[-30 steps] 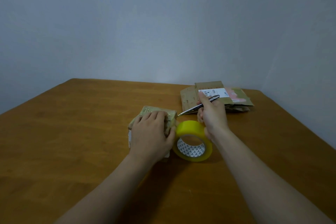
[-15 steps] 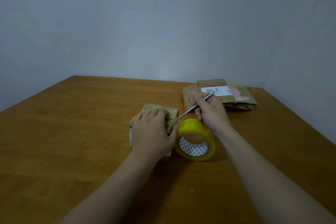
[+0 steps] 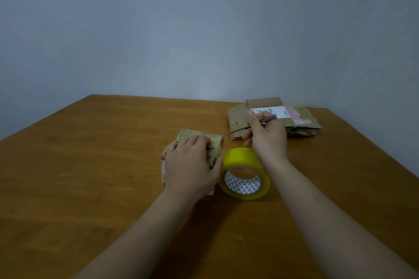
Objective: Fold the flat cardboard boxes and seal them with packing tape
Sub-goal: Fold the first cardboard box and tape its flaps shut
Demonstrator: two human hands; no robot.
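Box [image 3: 204, 142] under left hand [image 3: 191, 165]; white label [image 3: 271, 112] on flat cardboard [image 3: 301, 120] (print unreadable).

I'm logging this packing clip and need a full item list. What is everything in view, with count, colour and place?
folded box: one, brown cardboard, taped, table centre, under the left hand.
tape roll: one, yellow, standing on edge, right of the box and touching it.
flat boxes: a stack, count unclear, brown with a white label and pink patch, far right of the table.
pen: one, slim, dark and blurred, in the right hand.
table: one, brown wood.
wall: grey-blue, behind.
left hand: pressing down on the box.
right hand: gripping the pen above the tape roll.
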